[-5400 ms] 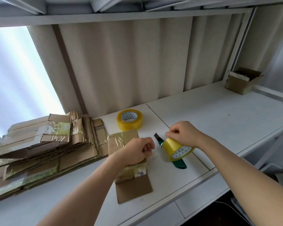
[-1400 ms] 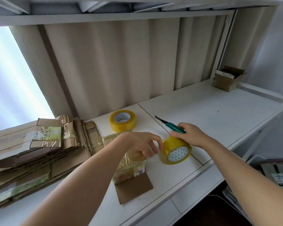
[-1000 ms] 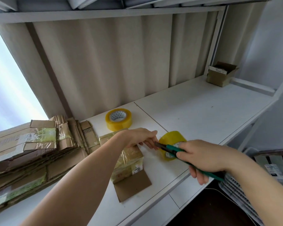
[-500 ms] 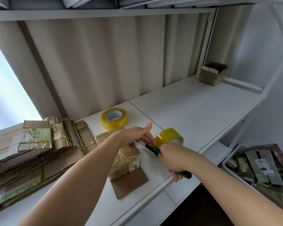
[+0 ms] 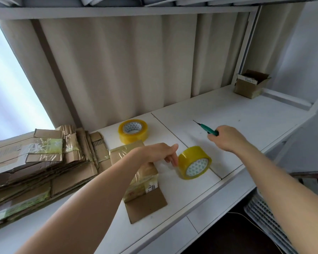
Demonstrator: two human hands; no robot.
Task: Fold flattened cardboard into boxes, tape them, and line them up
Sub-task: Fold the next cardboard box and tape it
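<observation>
Since before, right hand [image 5: 226,137] carried the gripped knife [image 5: 208,129] rearward over the white shelf [image 5: 246,114]; left hand [image 5: 157,153] pinches tape.

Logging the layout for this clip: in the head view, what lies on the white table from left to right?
stack of flattened cardboard → far tape roll → near tape roll → green-handled knife in the right hand → open box

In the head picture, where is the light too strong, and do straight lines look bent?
Head view: the window at left is blown out to white, no detail; the shelf edge and upper beam bow from wide-angle distortion; the clear tape on the flattened cardboard shows glare.
</observation>
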